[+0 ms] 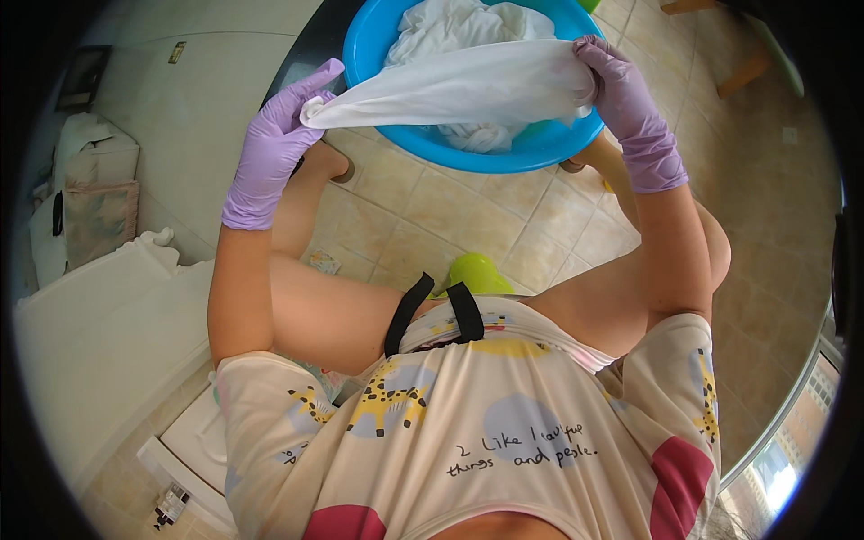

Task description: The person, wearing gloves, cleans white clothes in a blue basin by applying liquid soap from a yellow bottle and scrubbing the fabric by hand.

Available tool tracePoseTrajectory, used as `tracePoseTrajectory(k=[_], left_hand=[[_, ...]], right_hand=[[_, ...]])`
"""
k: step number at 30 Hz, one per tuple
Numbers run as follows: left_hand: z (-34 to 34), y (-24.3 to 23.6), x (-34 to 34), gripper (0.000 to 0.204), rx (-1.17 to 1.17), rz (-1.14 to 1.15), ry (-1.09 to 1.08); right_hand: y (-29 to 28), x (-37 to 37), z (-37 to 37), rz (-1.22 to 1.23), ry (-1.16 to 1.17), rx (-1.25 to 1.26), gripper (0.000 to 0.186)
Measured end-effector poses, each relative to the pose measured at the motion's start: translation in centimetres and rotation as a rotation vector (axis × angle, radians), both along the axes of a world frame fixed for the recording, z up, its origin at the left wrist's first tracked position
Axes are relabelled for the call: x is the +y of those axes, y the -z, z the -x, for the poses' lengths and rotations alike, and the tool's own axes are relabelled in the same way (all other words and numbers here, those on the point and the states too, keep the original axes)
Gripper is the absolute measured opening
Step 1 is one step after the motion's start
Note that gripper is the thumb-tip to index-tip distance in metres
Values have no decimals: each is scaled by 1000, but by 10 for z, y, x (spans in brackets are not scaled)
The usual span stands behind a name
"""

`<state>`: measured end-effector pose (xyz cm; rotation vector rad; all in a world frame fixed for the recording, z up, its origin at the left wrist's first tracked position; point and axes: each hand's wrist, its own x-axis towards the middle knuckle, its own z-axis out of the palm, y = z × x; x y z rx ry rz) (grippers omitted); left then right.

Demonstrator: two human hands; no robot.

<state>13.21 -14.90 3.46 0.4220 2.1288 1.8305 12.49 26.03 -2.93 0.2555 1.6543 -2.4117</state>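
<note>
A white cloth (450,85) is stretched lengthwise in the air between my hands, both in purple gloves. My left hand (279,135) grips its narrow, gathered left end, with the fingers partly hidden by the cloth. My right hand (616,99) pinches its upper right end. Beneath and behind it is a blue plastic basin (481,157) holding a heap of white fabric (459,22). The basin's left side is beside a dark surface (297,49).
Tiled floor (450,216) spreads around my bare legs, with a green object (472,270) between them. A white carved furniture piece (108,315) is at the left, bundled items (99,189) behind it. Wooden legs (742,76) of furniture show at upper right, a bright window (783,432) at lower right.
</note>
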Motion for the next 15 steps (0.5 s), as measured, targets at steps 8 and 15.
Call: tracePoseTrajectory(k=[8, 15], left_hand=[[27, 5, 18, 40, 59, -4, -5], [32, 0, 75, 44, 804, 402, 148]], right_hand=[[-8, 1, 3, -837, -116, 719, 19], [-29, -5, 26, 140, -148, 51, 17]])
